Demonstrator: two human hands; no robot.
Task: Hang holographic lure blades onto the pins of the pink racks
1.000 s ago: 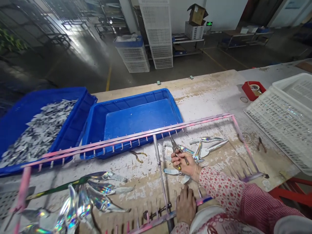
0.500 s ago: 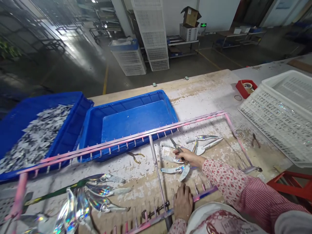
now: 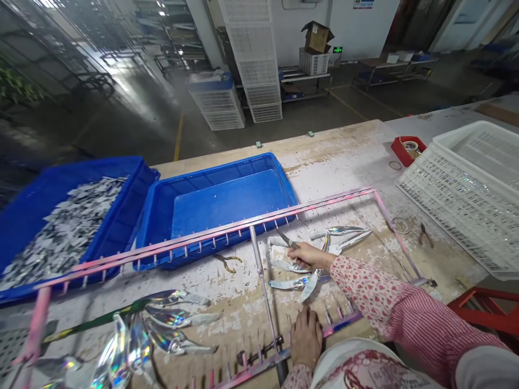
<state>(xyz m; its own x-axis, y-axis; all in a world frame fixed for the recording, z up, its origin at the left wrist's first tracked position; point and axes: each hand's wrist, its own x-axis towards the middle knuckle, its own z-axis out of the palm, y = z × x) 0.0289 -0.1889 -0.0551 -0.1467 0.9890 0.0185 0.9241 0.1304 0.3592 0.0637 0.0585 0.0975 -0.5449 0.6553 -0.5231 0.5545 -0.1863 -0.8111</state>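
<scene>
My right hand is closed around a slim tool that looks like a knife, its dark blade pointing to the upper left. Under and around that hand lie several shiny, iridescent blade-shaped pieces with whitish ends, fanned out on the table. My left hand rests palm down at the lower bar of a pink-painted metal rack, fingers stretched forward and holding nothing visible. Small pegs line the rack's bars. To the left, more shiny pieces fan out along a green rod.
A shallow blue tray stands beyond the rack, beside a blue bin of small grey-white pieces. Yellow-handled pliers lie near the rack's middle; other pliers lie right. A white crate and a red box sit at right.
My right hand has shifted slightly left and up with the knife-like tool. The left hand stays in place. The whole view has tilted a little.
</scene>
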